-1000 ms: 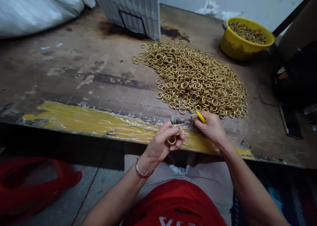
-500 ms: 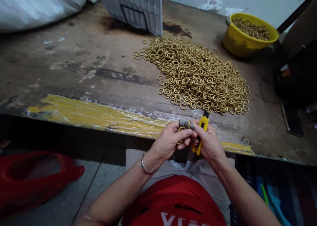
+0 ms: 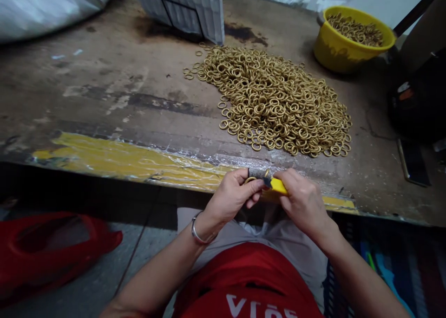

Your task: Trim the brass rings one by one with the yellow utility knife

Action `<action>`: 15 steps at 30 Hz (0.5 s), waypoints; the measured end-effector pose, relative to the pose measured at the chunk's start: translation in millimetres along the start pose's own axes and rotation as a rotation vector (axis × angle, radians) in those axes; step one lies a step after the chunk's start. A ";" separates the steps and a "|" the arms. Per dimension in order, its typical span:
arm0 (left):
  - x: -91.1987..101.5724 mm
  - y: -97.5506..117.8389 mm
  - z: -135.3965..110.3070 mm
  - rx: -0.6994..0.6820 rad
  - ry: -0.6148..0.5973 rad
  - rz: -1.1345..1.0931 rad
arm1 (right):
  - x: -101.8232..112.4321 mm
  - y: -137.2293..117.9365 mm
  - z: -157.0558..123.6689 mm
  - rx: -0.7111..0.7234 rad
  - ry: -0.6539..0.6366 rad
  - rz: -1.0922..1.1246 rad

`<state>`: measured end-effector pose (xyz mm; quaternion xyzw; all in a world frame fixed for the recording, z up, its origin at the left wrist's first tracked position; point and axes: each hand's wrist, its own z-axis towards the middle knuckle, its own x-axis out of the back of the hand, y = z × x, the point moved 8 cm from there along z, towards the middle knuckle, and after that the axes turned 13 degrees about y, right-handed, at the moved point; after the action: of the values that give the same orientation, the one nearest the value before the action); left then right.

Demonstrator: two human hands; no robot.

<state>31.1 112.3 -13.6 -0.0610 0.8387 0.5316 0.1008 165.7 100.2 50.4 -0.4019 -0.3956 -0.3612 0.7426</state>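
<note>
My left hand (image 3: 232, 192) is closed on a short, rough grey rod (image 3: 256, 173) at the table's front edge. A brass-coloured ring (image 3: 267, 172) sits around the rod near its right end, and another ring shows partly by the left fingers. In my right hand (image 3: 306, 195) is a yellow utility knife (image 3: 278, 186), gripped with its dark tip pointing left at the ring and rod. Whether the blade touches the ring I cannot tell. Just beyond both hands lies a large heap of brass-coloured rings (image 3: 275, 100).
A yellow bowl (image 3: 331, 55) of similar rings stands at the back right. Behind the heap a grey ribbed panel (image 3: 205, 11) stands upright. A white sack (image 3: 52, 11) lies at the back left, a phone (image 3: 413, 162) on the right. Yellow tape (image 3: 139, 162) covers the table's front edge.
My right hand has shifted right and turned over, swinging the utility knife from upright to pointing left at the rod. My left hand has kept its hold on the rod.
</note>
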 end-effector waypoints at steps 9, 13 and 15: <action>8.9 20.2 -4.5 -0.198 0.093 0.230 | -17.8 10.7 12.8 -0.080 -0.198 -0.340; 3.2 19.9 -13.5 -0.200 -0.012 0.212 | -13.9 56.3 29.5 -0.331 -0.171 -0.500; -0.7 10.2 -12.4 -0.099 -0.065 0.108 | -15.4 60.1 40.9 -0.304 -0.101 -0.430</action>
<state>28.4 105.4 0.7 -0.0035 0.8099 0.5787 0.0960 198.3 164.7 33.0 -0.4329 -0.4497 -0.5454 0.5593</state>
